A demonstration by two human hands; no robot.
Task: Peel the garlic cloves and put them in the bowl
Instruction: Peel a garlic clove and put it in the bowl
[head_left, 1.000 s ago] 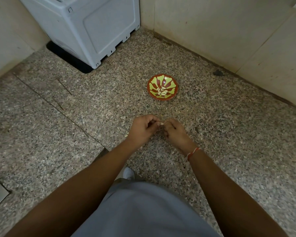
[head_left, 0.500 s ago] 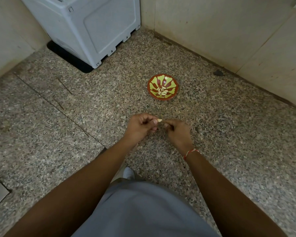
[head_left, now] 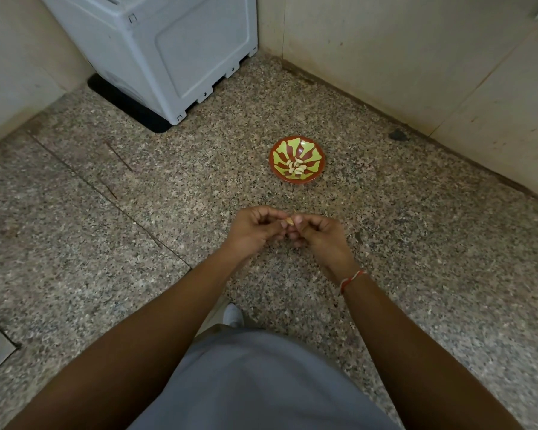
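Left hand (head_left: 251, 226) and right hand (head_left: 316, 228) fingers pinch 1 small, pale, partly skinned garlic clove (head_left: 289, 221); likely light, slippery, best held by its ends.

Speckled granite floor (head_left: 416, 259) — few items on it.
Red-green bowl (head_left: 317, 150) sat mid-floor; grey appliance (head_left: 168, 51) stood on a black mat (head_left: 121, 100) in the corner.

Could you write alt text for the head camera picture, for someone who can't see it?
Two hands, left hand and right hand, pinch one garlic clove between them above a speckled floor. Beyond sits a red-and-green bowl holding peeled cloves.
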